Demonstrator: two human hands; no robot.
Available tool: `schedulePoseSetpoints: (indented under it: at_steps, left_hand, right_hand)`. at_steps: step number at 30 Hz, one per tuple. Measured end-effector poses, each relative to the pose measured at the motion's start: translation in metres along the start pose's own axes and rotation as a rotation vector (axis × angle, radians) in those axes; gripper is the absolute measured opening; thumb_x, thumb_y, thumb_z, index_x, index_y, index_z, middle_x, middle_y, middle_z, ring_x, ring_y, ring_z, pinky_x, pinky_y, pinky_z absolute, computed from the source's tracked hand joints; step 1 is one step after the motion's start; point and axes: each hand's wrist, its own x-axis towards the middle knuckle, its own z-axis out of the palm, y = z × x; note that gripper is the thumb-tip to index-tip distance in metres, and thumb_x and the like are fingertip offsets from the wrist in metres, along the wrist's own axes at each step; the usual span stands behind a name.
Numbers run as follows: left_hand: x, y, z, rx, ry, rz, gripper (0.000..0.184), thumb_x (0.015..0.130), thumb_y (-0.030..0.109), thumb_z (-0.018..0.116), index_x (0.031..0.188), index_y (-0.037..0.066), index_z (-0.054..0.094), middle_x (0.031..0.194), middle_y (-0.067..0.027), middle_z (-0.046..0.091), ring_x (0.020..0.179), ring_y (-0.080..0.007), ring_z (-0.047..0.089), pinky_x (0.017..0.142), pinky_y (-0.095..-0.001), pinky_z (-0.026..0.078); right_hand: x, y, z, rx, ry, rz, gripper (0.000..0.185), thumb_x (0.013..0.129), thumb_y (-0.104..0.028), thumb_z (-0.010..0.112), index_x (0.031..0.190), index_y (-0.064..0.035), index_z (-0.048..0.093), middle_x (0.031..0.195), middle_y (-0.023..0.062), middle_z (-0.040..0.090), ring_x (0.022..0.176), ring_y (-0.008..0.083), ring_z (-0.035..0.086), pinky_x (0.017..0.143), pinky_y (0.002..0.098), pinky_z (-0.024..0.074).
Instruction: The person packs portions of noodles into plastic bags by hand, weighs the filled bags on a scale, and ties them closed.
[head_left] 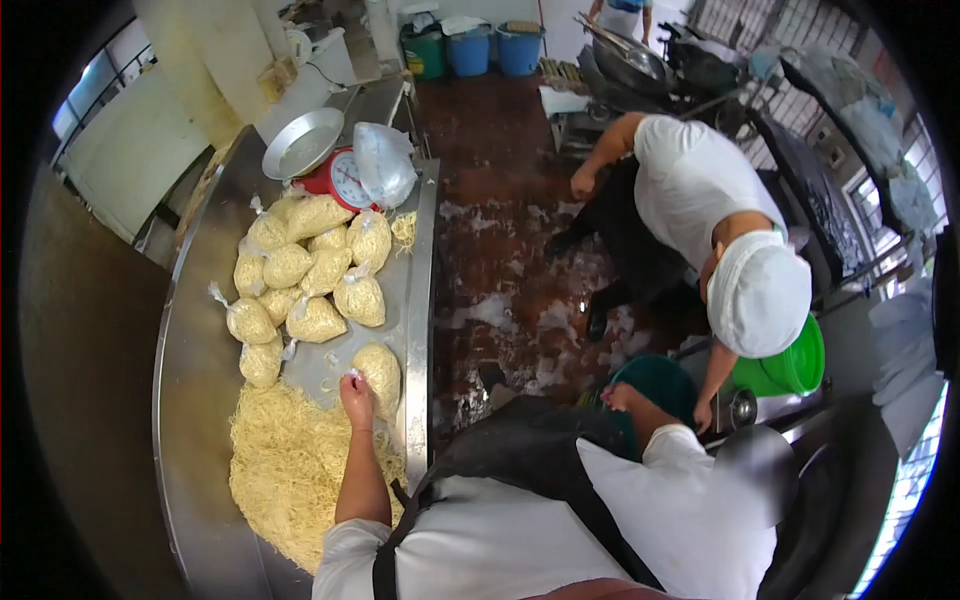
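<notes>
My left hand (357, 394) is closed on the gathered top of a plastic bag of noodles (380, 378), which rests near the right edge of the metal table (421, 260). Just below that hand spreads a large heap of loose yellow noodles (290, 470). Several tied bags of noodles (288, 266) lie grouped farther up the table. Over on the right, my right hand (620, 397) is held above a dark green tub (655, 375), its fingers drawn together; anything between them is too small to make out.
Beyond the bags sit a red scale (345, 182), a metal pan (303, 145) and a clear plastic bag (385, 165). A co-worker (705, 180) bends over at the right, beside a bright green bucket (800, 360). The red floor (490, 180) looks wet. Another person (622, 18) stands far back.
</notes>
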Motion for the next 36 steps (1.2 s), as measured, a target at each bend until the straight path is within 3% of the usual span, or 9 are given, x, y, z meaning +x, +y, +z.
schedulePoseSetpoints:
  at_steps: [2,4,5,8,9,15,18,24,36]
  left_hand:
    - [0.0,0.005,-0.006,0.061,0.019,0.034,0.029,0.095,0.022,0.056,0.082,-0.004,0.052,0.073,-0.02,0.051,0.067,-0.0328,0.046,0.067,-0.0418,0.042]
    - [-0.002,0.004,-0.004,0.13,-0.017,0.071,0.033,0.097,0.025,0.055,0.081,-0.003,0.05,0.07,-0.0193,0.048,0.066,-0.032,0.043,0.066,-0.0419,0.04]
    - [0.002,-0.007,-0.001,0.16,-0.032,0.088,0.036,0.098,0.027,0.054,0.08,-0.003,0.049,0.069,-0.0183,0.047,0.065,-0.0309,0.041,0.065,-0.0417,0.04]
    - [0.002,-0.015,-0.002,0.099,-0.098,0.009,0.04,0.099,0.032,0.054,0.08,-0.003,0.048,0.068,-0.013,0.045,0.065,-0.0246,0.038,0.063,-0.0407,0.038]
    - [0.001,-0.003,-0.004,0.083,-0.082,0.04,0.041,0.1,0.033,0.054,0.08,-0.003,0.048,0.068,-0.0109,0.044,0.065,-0.0227,0.037,0.063,-0.0402,0.038]
    - [0.004,0.011,-0.006,0.087,-0.122,-0.013,0.04,0.101,0.032,0.053,0.08,-0.002,0.048,0.07,-0.0042,0.042,0.066,-0.0164,0.035,0.061,-0.0348,0.036]
    - [0.005,0.005,-0.008,0.046,-0.147,-0.093,0.039,0.101,0.032,0.053,0.081,-0.002,0.049,0.071,-0.0029,0.042,0.067,-0.0148,0.035,0.061,-0.0327,0.035]
    - [0.014,-0.017,-0.012,0.017,-0.195,-0.081,0.037,0.1,0.031,0.053,0.083,-0.002,0.05,0.072,-0.0029,0.043,0.068,-0.0155,0.036,0.063,-0.0323,0.035]
    - [0.014,-0.013,-0.012,0.089,-0.174,-0.086,0.039,0.1,0.032,0.052,0.083,-0.003,0.051,0.074,-0.0076,0.048,0.07,-0.0197,0.041,0.069,-0.0358,0.039]
  right_hand:
    - [-0.007,-0.021,0.001,-0.232,0.057,0.02,0.039,0.097,-0.029,0.042,0.122,-0.0058,0.061,0.133,0.022,0.054,0.12,0.0368,0.054,0.101,0.0482,0.0424]
    - [0.007,0.01,0.022,-0.32,0.151,-0.365,0.02,0.087,-0.023,0.05,0.093,-0.0071,0.06,0.092,0.0197,0.06,0.092,0.0341,0.059,0.074,0.0493,0.0493]
    - [-0.012,-0.005,0.01,-0.616,0.08,-0.448,0.026,0.088,-0.022,0.047,0.101,-0.0072,0.063,0.107,0.0201,0.062,0.103,0.0356,0.06,0.082,0.0494,0.0499]
    - [-0.021,-0.024,0.011,-0.288,-0.032,-0.074,0.037,0.094,-0.037,0.049,0.096,-0.003,0.065,0.097,0.0236,0.065,0.094,0.042,0.062,0.084,0.0488,0.0493]
    - [-0.045,-0.043,0.005,-0.108,0.092,-0.022,0.038,0.092,-0.04,0.052,0.094,-0.0032,0.064,0.097,0.0228,0.064,0.095,0.0409,0.061,0.083,0.0471,0.0493]
    - [-0.07,-0.033,0.052,0.121,0.075,0.134,0.03,0.086,-0.035,0.062,0.099,-0.0087,0.068,0.103,0.0176,0.068,0.1,0.0347,0.064,0.086,0.0439,0.0495]
    - [-0.083,-0.04,0.054,0.088,0.028,0.158,0.039,0.088,-0.038,0.056,0.105,-0.007,0.072,0.113,0.02,0.067,0.107,0.038,0.062,0.09,0.0464,0.0491]
    - [-0.067,-0.037,0.066,0.091,0.024,0.231,0.035,0.084,-0.032,0.064,0.112,-0.0108,0.068,0.107,0.0163,0.069,0.105,0.0337,0.064,0.09,0.0421,0.0494]
    - [-0.064,-0.05,0.032,0.08,0.03,0.137,0.033,0.089,-0.031,0.055,0.109,-0.0075,0.068,0.109,0.0204,0.066,0.104,0.0374,0.062,0.089,0.0455,0.0481]
